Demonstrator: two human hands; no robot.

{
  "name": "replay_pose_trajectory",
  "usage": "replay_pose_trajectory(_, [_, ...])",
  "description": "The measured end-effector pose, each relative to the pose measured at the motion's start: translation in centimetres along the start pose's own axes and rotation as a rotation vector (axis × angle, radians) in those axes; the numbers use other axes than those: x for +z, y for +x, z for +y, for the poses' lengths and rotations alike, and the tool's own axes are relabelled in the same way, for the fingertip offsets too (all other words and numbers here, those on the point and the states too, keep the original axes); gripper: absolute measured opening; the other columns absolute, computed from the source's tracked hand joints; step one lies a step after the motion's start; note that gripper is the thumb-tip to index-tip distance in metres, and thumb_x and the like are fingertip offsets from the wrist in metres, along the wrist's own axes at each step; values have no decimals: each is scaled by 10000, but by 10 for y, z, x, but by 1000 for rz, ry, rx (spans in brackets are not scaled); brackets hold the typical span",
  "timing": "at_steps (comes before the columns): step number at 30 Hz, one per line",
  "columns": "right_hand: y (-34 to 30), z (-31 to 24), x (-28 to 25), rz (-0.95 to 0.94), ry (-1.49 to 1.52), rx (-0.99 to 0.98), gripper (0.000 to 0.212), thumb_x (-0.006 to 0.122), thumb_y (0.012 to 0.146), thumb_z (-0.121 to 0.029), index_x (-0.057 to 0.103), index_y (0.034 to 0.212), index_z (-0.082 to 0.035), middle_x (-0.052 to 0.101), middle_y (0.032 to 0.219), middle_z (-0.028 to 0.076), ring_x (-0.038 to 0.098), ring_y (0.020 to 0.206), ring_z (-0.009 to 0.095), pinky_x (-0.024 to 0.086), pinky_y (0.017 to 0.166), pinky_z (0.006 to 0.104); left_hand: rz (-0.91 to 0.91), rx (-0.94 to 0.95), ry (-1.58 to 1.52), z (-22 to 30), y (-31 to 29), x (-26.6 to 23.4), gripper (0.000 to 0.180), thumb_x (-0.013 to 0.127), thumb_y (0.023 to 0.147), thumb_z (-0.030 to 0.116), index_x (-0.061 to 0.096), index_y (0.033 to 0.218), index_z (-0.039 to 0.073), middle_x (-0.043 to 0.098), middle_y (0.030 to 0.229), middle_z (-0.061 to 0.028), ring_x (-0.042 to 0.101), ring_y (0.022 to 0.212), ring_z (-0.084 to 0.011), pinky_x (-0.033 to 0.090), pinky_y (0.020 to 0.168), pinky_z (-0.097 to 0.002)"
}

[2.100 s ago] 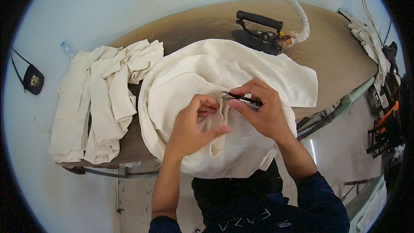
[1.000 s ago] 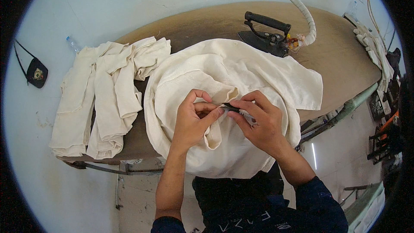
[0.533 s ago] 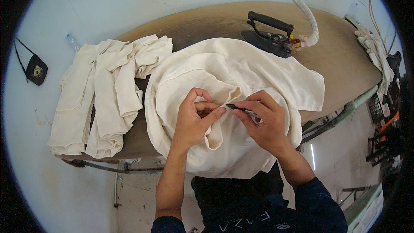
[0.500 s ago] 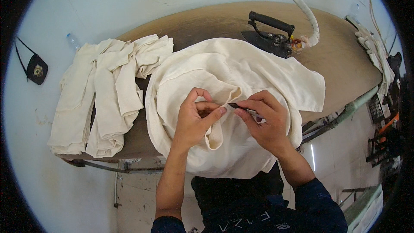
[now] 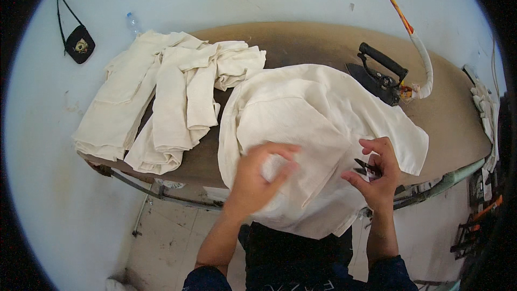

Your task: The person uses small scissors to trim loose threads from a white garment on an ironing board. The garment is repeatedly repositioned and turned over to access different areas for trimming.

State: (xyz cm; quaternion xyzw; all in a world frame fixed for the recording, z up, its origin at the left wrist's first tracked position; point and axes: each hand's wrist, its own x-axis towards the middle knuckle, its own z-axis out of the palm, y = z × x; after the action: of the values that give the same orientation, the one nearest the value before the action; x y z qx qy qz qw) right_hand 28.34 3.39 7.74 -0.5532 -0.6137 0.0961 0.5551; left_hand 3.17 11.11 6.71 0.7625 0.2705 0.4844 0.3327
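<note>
A cream cloth garment point(image 5: 293, 118) lies spread in loose folds at the front of the padded ironing table. Over its left part hangs my left hand point(image 5: 264, 175), blurred by motion, its thumb and fingers apart and nothing between them. My right hand point(image 5: 380, 177) is above the garment's right part and holds small dark thread snips point(image 5: 368, 167), their two tips parted and pointing left. The snips' grip is mostly hidden in my palm. My right thumb and index finger are spread away from the blades.
Stacked cream garments point(image 5: 126, 94) lie at the left of the brown table point(image 5: 301, 37). A black-handled iron point(image 5: 379, 75) with a wrapped cable point(image 5: 423, 64) sits behind the garment at right. A clear bottle point(image 5: 132, 23) stands by the wall, where a black pouch point(image 5: 79, 46) hangs.
My hands have come apart: the left has let go of the pinched cloth, and the right has moved rightward with the snips. The raised fold has dropped flat. The whole view has shifted.
</note>
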Motion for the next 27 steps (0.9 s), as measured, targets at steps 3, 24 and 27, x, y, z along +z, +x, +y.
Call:
replay_pose_trajectory(3, [4, 5, -1, -96, -71, -44, 581, 949, 661, -209, 697, 1170, -85, 606, 1033, 59, 585, 855, 146, 424, 600, 253, 268, -115, 123, -6, 5, -31, 196, 741, 907, 100, 639, 1053, 18, 729, 1140, -137, 680, 1062, -258, 495, 991, -381])
replay_pose_trajectory(24, [-14, -3, 8, -685, 68, -225, 420, 822, 767, -153, 691, 1166, -142, 659, 1005, 71, 691, 874, 284, 571, 739, 389, 291, -391, 542, -40, 23, -51, 733, 790, 889, 363, 486, 1432, -24, 554, 1408, -247, 577, 1215, -341, 456, 1047, -426])
replay_pose_trajectory(27, [6, 10, -8, -418, -202, -137, 325, 759, 785, -78, 707, 1105, -110, 650, 950, 75, 685, 856, 292, 565, 755, 392, 214, -439, 661, -26, 24, -52, 746, 818, 842, 303, 490, 1430, -19, 565, 1389, -262, 569, 1238, -371, 452, 1060, -442])
